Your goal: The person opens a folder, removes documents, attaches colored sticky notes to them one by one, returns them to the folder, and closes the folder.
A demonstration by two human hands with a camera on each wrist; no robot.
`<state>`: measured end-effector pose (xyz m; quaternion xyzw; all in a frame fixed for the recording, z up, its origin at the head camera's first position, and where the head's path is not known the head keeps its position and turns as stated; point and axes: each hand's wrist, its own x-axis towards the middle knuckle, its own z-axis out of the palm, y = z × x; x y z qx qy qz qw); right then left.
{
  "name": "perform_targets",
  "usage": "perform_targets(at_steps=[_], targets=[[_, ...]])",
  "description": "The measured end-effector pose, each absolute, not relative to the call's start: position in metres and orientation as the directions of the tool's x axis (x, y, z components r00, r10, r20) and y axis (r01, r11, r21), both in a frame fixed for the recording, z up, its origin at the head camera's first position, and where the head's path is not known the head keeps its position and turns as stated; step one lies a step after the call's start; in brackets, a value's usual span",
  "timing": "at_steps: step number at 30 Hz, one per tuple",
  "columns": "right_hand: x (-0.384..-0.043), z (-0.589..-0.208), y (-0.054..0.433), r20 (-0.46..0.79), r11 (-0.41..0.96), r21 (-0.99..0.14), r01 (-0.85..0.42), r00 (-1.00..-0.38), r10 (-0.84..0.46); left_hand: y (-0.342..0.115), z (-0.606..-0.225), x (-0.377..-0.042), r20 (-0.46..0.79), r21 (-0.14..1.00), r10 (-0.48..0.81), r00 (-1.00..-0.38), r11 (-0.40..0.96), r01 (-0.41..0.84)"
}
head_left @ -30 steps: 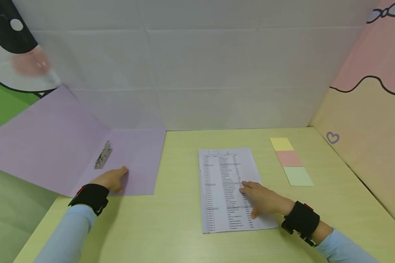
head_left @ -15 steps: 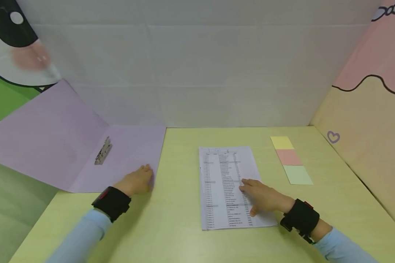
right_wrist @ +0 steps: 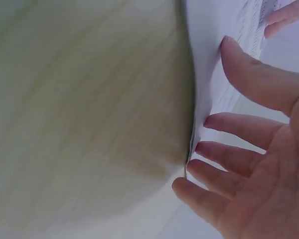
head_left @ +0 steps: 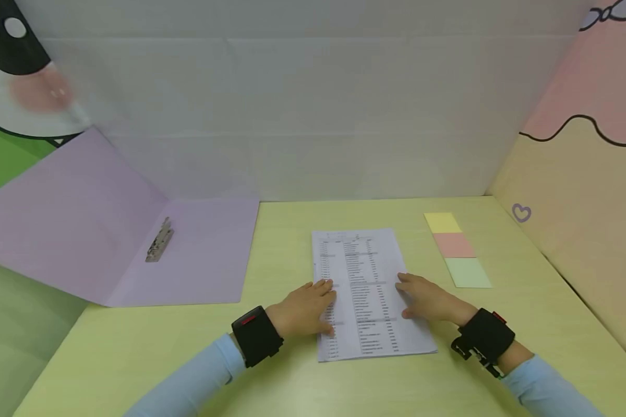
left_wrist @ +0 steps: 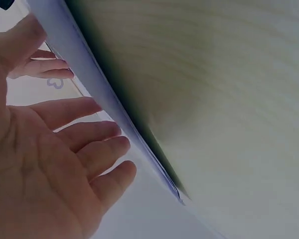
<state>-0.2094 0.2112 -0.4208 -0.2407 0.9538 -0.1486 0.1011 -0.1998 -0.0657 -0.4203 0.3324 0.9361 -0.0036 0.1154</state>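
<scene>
A stack of printed sheets lies flat on the table, its top page covered with columns of small text. My left hand is at the stack's left edge, thumb and fingertips touching it. In the left wrist view, the fingers are nearly straight along the sheets' side. At the right edge is my right hand. The right wrist view has its thumb over the top sheet and the other fingers extended against the paper edge.
An opened purple folder with a metal clip is at the left, its cover raised toward the wall. Yellow, pink and pale green sticky notes lie in a strip at the right. Walls border the table.
My left hand has left the purple folder and moved right to the left edge of the sheets. My right hand has shifted from the top page toward the right edge.
</scene>
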Motion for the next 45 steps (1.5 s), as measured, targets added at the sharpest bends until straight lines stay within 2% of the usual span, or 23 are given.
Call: perform_targets(at_steps=[4, 9, 20, 29, 32, 35, 39, 42, 45], targets=[[-0.213, -0.422, 0.208, -0.137, 0.834, -0.332, -0.441, -0.852, -0.505, -0.069, -0.425, -0.202, -0.234, 0.036, 0.581, -0.779, 0.806, 0.590], [-0.214, -0.422, 0.199, -0.125, 0.831, -0.310, -0.462, -0.847, -0.517, -0.078, -0.425, -0.205, -0.254, 0.065, 0.543, -0.800, 0.835, 0.546], [-0.205, -0.427, 0.180, -0.147, 0.842, -0.288, -0.456, -0.848, -0.510, -0.104, -0.428, -0.191, -0.275, 0.148, 0.533, -0.800, 0.846, 0.513], [-0.206, -0.430, 0.183, -0.145, 0.834, -0.330, -0.442, -0.849, -0.507, -0.108, -0.426, -0.190, -0.270, 0.169, 0.563, -0.781, 0.827, 0.537], [-0.211, -0.431, 0.188, -0.107, 0.832, -0.345, -0.435, -0.862, -0.495, -0.109, -0.426, -0.190, -0.248, 0.179, 0.577, -0.778, 0.817, 0.548], [-0.218, -0.430, 0.203, -0.013, 0.835, -0.395, -0.383, -0.907, -0.422, -0.110, -0.425, -0.188, -0.204, 0.217, 0.595, -0.777, 0.802, 0.557], [-0.229, -0.426, 0.238, 0.092, 0.846, -0.460, -0.269, -0.962, -0.256, -0.110, -0.423, -0.186, -0.130, 0.279, 0.610, -0.781, 0.779, 0.562], [-0.237, -0.424, 0.268, 0.090, 0.880, -0.448, -0.158, -0.987, -0.131, -0.109, -0.421, -0.183, -0.094, 0.306, 0.612, -0.785, 0.768, 0.562], [-0.244, -0.425, 0.296, 0.027, 0.915, -0.401, -0.041, -0.999, -0.033, -0.109, -0.420, -0.181, -0.079, 0.316, 0.614, -0.785, 0.763, 0.564]])
